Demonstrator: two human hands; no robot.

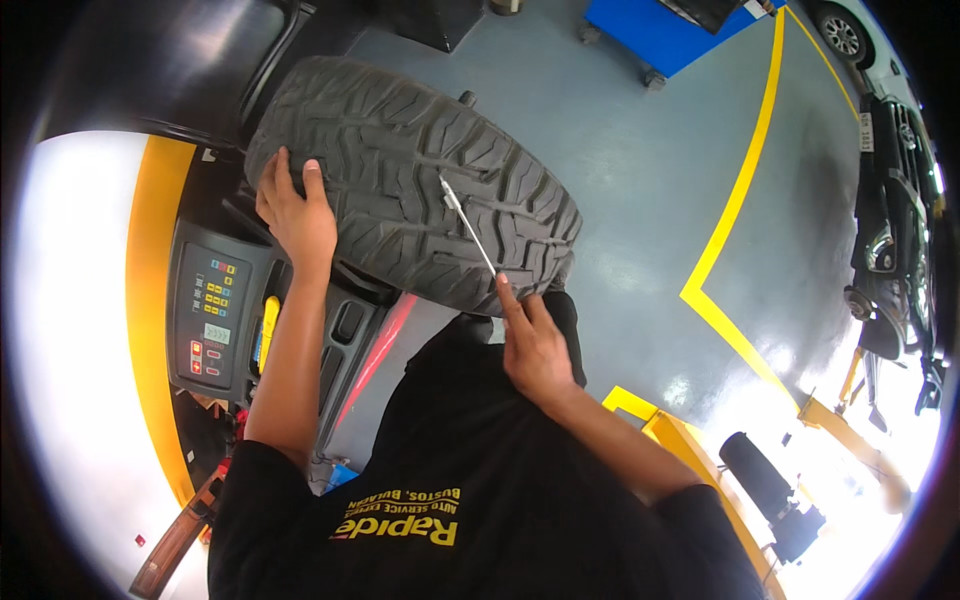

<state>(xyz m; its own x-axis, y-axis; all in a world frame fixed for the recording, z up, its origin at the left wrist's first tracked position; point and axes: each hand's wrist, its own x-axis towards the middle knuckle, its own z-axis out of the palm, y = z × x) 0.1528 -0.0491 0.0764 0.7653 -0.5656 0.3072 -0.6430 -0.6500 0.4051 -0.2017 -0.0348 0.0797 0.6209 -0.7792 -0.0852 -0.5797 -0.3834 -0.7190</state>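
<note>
A large black tyre (400,140) with chunky tread blocks stands in front of me, mounted at a wheel balancer. My left hand (298,215) rests on the left part of the tread with its fingers spread. At the tyre's near right side, my right hand (538,345) has its fingertips at the near end of a thin silver rod (470,230). The rod slants across the tread, and its thicker pale far end, with a small clip-like piece, lies over a groove. The grip on the rod is partly hidden by the fingers.
The balancer's control panel (212,315) and a yellow-handled tool (269,325) in its tray are at left. A blue wheeled cabinet (650,35) stands at the far side. Yellow lines (745,180) mark the grey floor; a dark vehicle (895,230) is at right.
</note>
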